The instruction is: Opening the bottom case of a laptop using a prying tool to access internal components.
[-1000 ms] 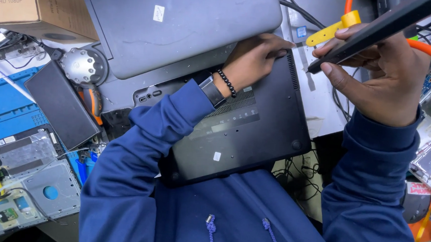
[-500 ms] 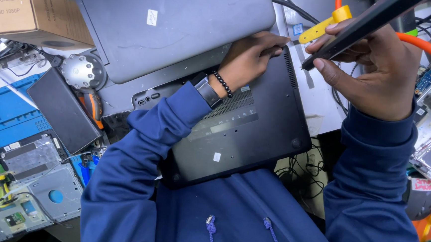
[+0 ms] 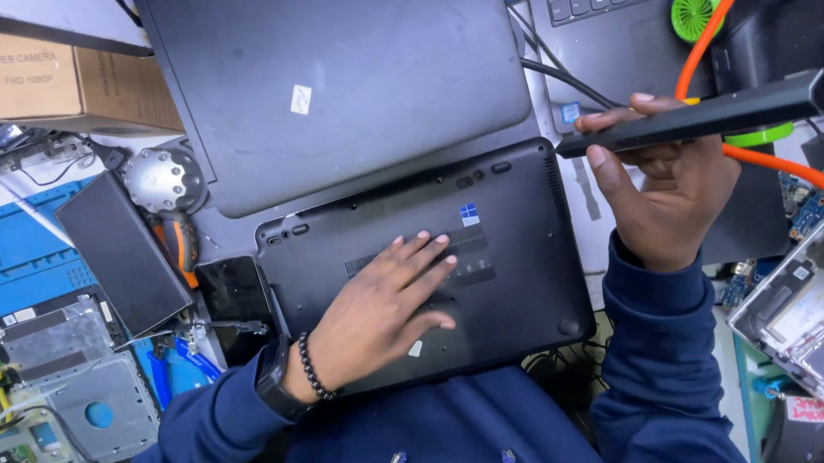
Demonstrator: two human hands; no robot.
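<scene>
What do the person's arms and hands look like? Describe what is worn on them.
Both arms are in navy blue sleeves with ribbed cuffs. The left hand is bare, with a black watch and a dark beaded bracelet at its wrist. The right hand is bare, with nothing worn.

left hand (image 3: 384, 301) flat on upturned laptop (image 3: 516, 238); second laptop (image 3: 345, 75) behind it; cardboard box (image 3: 68, 82) far left.

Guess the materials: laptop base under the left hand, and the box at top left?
Laptop base: probably matte black plastic, judging by its dull, even sheen and moulded vent slots. Box: brown cardboard, with a flat papery surface and folded edges. The left hand lies flat on the base.
</scene>
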